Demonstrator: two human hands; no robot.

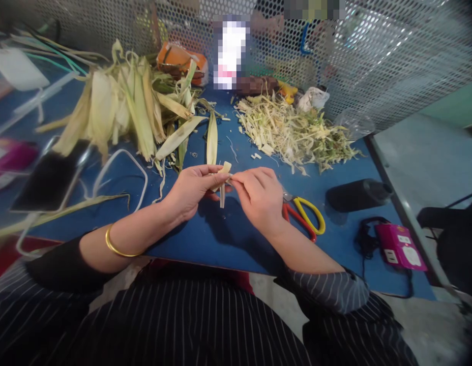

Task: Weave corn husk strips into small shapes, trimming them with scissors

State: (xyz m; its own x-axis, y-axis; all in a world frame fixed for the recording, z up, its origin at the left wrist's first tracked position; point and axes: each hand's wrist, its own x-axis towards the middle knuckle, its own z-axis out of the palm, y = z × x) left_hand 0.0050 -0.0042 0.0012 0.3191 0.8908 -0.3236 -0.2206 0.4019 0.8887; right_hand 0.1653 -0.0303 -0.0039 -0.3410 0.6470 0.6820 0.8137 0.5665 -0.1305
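Between my hands is a small piece of folded corn husk (223, 190), with one strip hanging down and a pale end sticking up. My left hand (198, 188) pinches it between thumb and fingers. The closed fingertips of my right hand (259, 195) meet at its right side, on a thin part too small to make out. Scissors with red and yellow handles (312, 213) lie just right of my right hand. Beyond my hands, a single husk leaf (212, 140) lies on the blue table (175, 244).
Large dried husks (117, 107) are heaped at the back left, husk scraps (289, 132) at the back right. A black bottle (354, 195) and a pink power box (402, 246) stand to the right. A black device (51, 175) is at left. Perforated metal mesh (358, 56) borders the back.
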